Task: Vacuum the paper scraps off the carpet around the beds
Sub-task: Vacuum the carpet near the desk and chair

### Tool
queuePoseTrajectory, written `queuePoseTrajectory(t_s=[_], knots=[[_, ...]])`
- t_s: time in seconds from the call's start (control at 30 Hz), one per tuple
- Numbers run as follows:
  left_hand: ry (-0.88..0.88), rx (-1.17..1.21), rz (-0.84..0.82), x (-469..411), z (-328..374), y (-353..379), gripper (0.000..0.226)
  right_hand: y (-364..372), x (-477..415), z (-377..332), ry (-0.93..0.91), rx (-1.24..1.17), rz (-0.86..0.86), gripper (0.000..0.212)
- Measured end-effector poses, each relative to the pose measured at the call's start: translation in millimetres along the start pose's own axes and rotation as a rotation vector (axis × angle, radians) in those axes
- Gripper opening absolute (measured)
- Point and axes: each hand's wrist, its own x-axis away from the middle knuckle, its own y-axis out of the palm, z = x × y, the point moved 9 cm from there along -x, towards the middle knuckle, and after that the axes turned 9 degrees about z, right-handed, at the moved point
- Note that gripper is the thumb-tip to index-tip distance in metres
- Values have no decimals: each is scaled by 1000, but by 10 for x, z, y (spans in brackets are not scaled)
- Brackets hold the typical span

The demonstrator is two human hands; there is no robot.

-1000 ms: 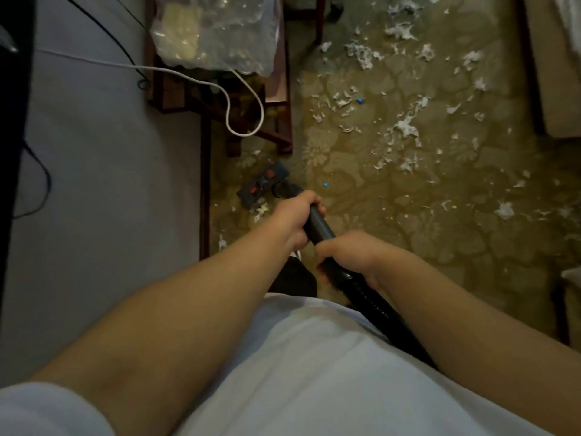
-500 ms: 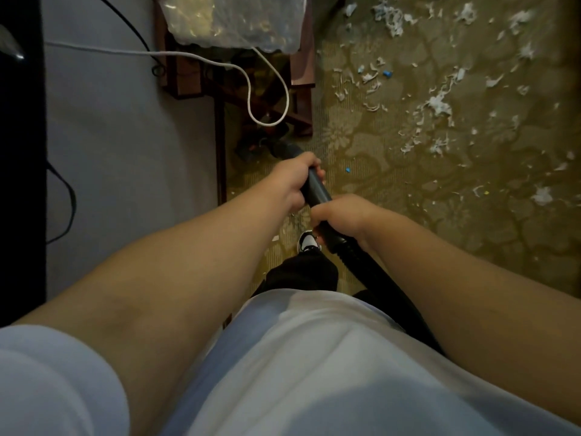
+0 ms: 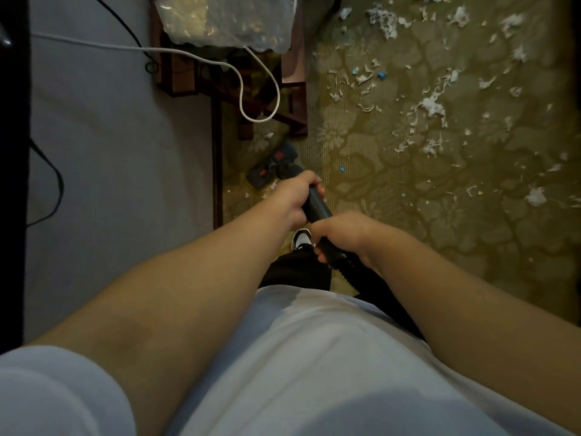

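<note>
Left hand and right hand are gripping the vacuum wand. Floor head is resting on patterned olive carpet beside the bed; paper scraps are lying scattered to its right.

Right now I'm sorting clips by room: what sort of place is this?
Probably a bedroom, perhaps a hotel's: a grey bed on the left, patterned carpet, and a dark wooden stand beside the bed.
</note>
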Motion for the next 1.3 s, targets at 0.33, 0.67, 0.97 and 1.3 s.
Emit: queuePoseTrajectory(t_s=[0.33,0.67,0.97,1.3], knots=[[-11,133,26,357,-1255,405,21,-577,470,1078,1,162,-33,8],[-26,240,38,595,-2403,957,16,-1239,774,2094,-28,280,-6,11],[-31,311,-7,696,-2620,1030,14,-1287,808,2317,-32,284,-1,17],[-47,324,27,404,-1975,217,14,-524,580,1588,-24,387,-14,21]])
